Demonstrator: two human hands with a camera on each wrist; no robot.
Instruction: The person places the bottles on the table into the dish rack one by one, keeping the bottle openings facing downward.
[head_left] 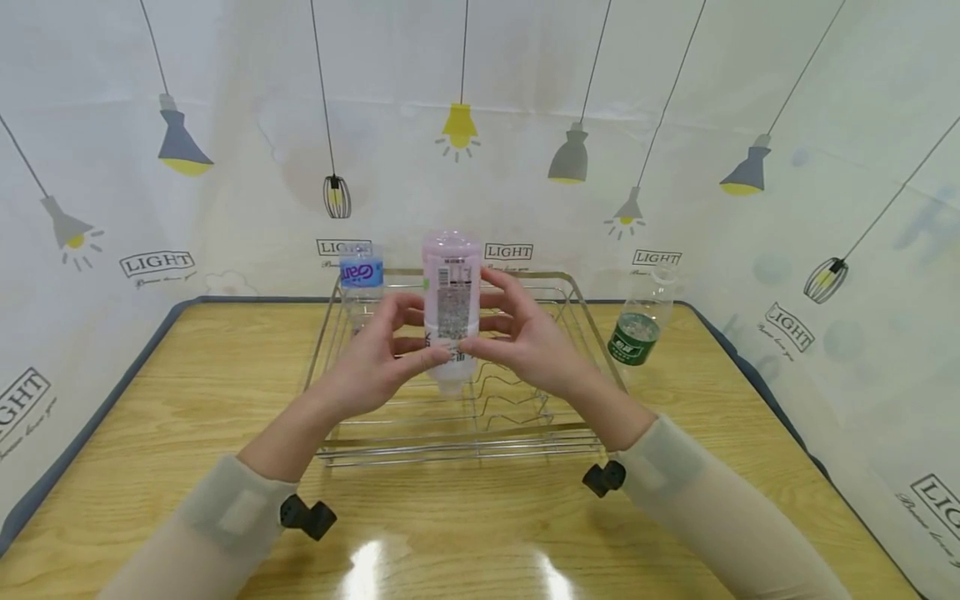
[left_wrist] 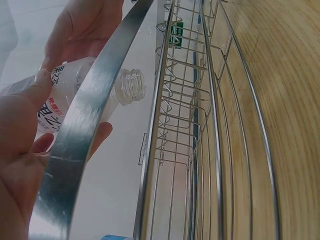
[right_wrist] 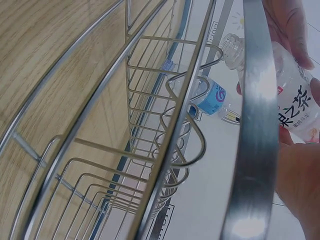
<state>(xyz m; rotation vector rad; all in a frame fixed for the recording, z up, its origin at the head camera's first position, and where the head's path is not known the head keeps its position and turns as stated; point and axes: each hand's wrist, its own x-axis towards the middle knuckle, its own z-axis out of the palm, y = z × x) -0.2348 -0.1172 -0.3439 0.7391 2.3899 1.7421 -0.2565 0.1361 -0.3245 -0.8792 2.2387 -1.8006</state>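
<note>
Head view: both hands (head_left: 371,362) (head_left: 534,346) grip the upside-down bottle (head_left: 453,298) between them.

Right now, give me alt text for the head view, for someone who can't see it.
A person's left grip and right grip hold a pink-labelled bottle, neck down, over a wire rack. A blue-labelled bottle is at the rack's back left, and a green-labelled bottle is on the table, right of the rack.
</note>
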